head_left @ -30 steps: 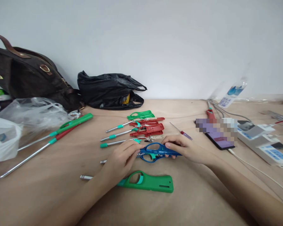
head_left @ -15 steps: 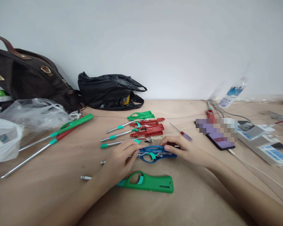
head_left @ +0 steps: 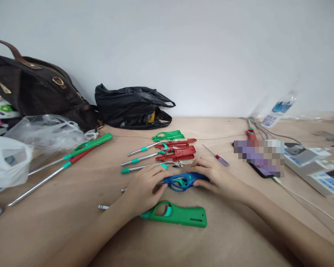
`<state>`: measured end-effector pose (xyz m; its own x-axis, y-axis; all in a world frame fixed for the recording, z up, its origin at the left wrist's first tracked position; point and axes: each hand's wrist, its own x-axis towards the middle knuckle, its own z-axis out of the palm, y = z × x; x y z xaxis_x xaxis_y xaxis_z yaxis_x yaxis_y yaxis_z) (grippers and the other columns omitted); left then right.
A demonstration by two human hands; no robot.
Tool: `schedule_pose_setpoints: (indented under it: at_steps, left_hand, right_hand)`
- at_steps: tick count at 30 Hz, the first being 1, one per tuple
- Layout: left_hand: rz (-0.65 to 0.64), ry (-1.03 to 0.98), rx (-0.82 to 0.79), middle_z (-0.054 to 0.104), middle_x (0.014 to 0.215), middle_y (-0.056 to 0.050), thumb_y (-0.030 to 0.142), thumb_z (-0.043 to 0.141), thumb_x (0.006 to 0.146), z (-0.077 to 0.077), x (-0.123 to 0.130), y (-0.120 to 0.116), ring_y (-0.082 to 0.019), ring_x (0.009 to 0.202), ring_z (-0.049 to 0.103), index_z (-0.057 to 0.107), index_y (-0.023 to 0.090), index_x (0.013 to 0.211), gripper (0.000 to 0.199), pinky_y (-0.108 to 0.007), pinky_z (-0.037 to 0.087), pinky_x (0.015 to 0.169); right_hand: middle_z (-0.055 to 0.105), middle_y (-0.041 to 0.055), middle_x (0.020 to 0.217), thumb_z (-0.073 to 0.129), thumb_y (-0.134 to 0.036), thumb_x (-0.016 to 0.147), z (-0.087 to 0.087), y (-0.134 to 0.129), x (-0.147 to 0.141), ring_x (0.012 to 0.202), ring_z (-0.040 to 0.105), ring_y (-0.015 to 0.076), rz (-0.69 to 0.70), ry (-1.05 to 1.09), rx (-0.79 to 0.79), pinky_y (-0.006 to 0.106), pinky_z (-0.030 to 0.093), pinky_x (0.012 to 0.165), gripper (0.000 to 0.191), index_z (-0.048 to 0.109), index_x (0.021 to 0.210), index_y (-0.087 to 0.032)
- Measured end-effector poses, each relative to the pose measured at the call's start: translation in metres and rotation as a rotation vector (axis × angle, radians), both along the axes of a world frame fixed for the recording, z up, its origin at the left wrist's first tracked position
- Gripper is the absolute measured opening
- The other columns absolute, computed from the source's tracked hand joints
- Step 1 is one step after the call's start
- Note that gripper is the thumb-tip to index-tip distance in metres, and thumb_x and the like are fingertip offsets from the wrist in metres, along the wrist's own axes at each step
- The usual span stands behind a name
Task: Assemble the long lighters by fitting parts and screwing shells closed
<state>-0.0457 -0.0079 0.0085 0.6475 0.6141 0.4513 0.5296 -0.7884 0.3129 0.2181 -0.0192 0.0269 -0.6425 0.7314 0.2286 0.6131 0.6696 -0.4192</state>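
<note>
Blue lighter (head_left: 190, 181): left hand (head_left: 145, 186) pinches front, right hand (head_left: 215, 175) grips rear; I'd hold front steady, press rear evenly.

On the light brown table (head_left: 225, 241), a green lighter (head_left: 183, 216) lies in front, with red casings (head_left: 187, 151) farther back. A screwdriver (head_left: 222, 160) and a white power strip (head_left: 308, 168) lie to the right. A black bag (head_left: 130, 107) sits by the wall (head_left: 217, 55). Something grey (head_left: 327, 136) at far right is too blurry to name.
</note>
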Motion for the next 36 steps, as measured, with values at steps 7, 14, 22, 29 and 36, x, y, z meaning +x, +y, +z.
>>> schedule_pose_setpoints:
  at_steps: [7,14,22,29,36]
  left_hand:
    - [0.031,0.109,-0.075,0.066,0.103,-0.005,0.018,0.059,0.083,0.002,0.0,-0.001,-0.025,0.096,0.06,0.063,0.02,0.104,0.021,-0.04,0.05,0.084]
    - [0.026,0.114,-0.078,0.065,0.101,-0.005,0.019,0.057,0.085,0.001,0.0,-0.001,-0.024,0.094,0.061,0.063,0.02,0.103,0.019,-0.037,0.051,0.081]
    - [0.04,0.13,-0.081,0.066,0.101,-0.006,0.018,0.058,0.085,0.005,0.001,-0.002,-0.025,0.094,0.061,0.064,0.02,0.102,0.018,-0.038,0.051,0.081]
    - [0.043,0.134,-0.066,0.066,0.101,-0.006,0.017,0.055,0.086,0.002,0.002,0.0,-0.024,0.094,0.061,0.064,0.02,0.102,0.018,-0.038,0.05,0.084]
    - [0.048,0.106,-0.113,0.067,0.096,-0.007,0.016,0.055,0.085,0.001,0.002,0.001,-0.024,0.09,0.061,0.065,0.018,0.093,0.013,-0.036,0.051,0.078]
  right_hand:
    - [0.063,0.0099,0.112,0.052,-0.028,0.095,-0.005,-0.003,-0.003,0.106,0.058,0.0253,-0.045,-0.113,0.035,0.044,0.048,0.092,0.026,0.061,0.117,-0.018]
    - [0.063,0.0108,0.111,0.058,-0.027,0.091,-0.007,-0.004,-0.003,0.106,0.058,0.0266,-0.06,-0.146,0.062,0.045,0.049,0.089,0.024,0.062,0.113,-0.019]
    - [0.062,0.0117,0.109,0.058,-0.026,0.091,-0.009,-0.005,-0.006,0.102,0.058,0.0264,-0.062,-0.153,0.074,0.044,0.05,0.087,0.022,0.062,0.11,-0.017]
    - [0.062,0.0119,0.111,0.059,-0.024,0.09,-0.014,-0.004,-0.007,0.103,0.058,0.0268,-0.062,-0.171,0.083,0.045,0.05,0.088,0.02,0.062,0.108,-0.016]
    - [0.062,0.0104,0.108,0.06,-0.024,0.089,-0.015,-0.003,-0.007,0.101,0.058,0.0259,-0.068,-0.139,0.091,0.044,0.05,0.086,0.019,0.064,0.106,-0.018]
